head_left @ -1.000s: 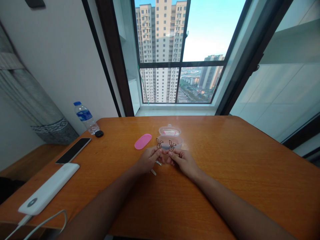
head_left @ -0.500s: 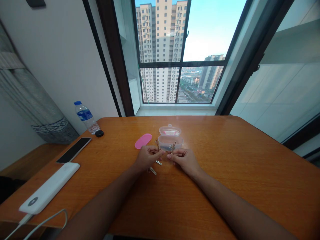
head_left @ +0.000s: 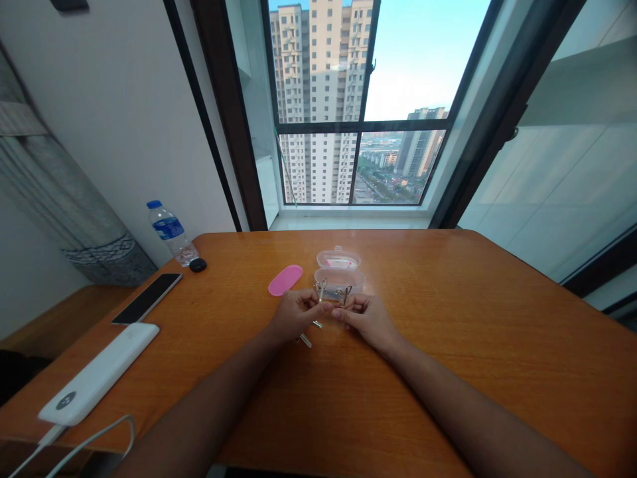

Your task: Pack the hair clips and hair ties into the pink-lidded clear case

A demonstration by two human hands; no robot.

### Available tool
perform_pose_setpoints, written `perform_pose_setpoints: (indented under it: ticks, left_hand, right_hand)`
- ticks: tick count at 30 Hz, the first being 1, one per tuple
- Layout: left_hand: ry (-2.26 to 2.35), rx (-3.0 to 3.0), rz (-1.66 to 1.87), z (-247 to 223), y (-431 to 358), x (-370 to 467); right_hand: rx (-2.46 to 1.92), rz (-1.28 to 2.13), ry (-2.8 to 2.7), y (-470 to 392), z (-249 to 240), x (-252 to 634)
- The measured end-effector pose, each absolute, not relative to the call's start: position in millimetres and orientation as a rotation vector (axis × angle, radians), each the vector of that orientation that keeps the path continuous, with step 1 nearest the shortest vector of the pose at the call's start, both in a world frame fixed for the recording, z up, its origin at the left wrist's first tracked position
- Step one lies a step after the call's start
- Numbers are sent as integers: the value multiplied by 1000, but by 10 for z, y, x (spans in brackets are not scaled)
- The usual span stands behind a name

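My left hand [head_left: 295, 315] and my right hand [head_left: 367, 318] meet almost fingertip to fingertip over the middle of the table. Each is closed in a pinch on small shiny metal parts. Thin metal arms [head_left: 322, 288] stand up above my left fingers, and a similar metal part [head_left: 345, 293] rises from my right fingers. Whether these are joined is too small to tell. Just behind stands a clear oval plastic case [head_left: 361, 282], its lid [head_left: 338, 255] tipped back. Two metal pieces [head_left: 305, 340] lie partly hidden beside my left hand.
A pink oval piece [head_left: 285, 280] lies left of the case. Along the table's left side are a water bottle [head_left: 172, 232], a black round object [head_left: 198, 265], a phone [head_left: 148, 298] and a white power bank [head_left: 99, 375] with a cable [head_left: 94, 438]. A window is beyond the table.
The metal part at my left fingers has turned upright and shifted right, towards the other one. Both hands have stayed almost in place.
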State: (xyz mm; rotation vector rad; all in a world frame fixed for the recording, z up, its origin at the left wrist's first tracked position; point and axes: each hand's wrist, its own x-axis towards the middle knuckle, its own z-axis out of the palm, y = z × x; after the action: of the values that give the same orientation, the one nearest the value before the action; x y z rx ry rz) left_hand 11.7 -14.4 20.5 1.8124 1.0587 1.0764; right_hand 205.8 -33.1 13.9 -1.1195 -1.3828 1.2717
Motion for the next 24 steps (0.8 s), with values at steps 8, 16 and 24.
perform_pose_setpoints:
  ticks: [8, 16, 24]
  left_hand:
    - [1062, 1825, 1087, 205, -141, 111]
    - [1079, 1866, 1092, 182, -123, 108]
    - [1102, 1909, 1097, 160, -123, 109]
  right_hand:
    - [-1084, 1303, -1359, -334, 138, 2050]
    - [-1089, 1306, -1357, -345, 166, 2041]
    - [-1073, 1324, -1387, -324, 101, 2063]
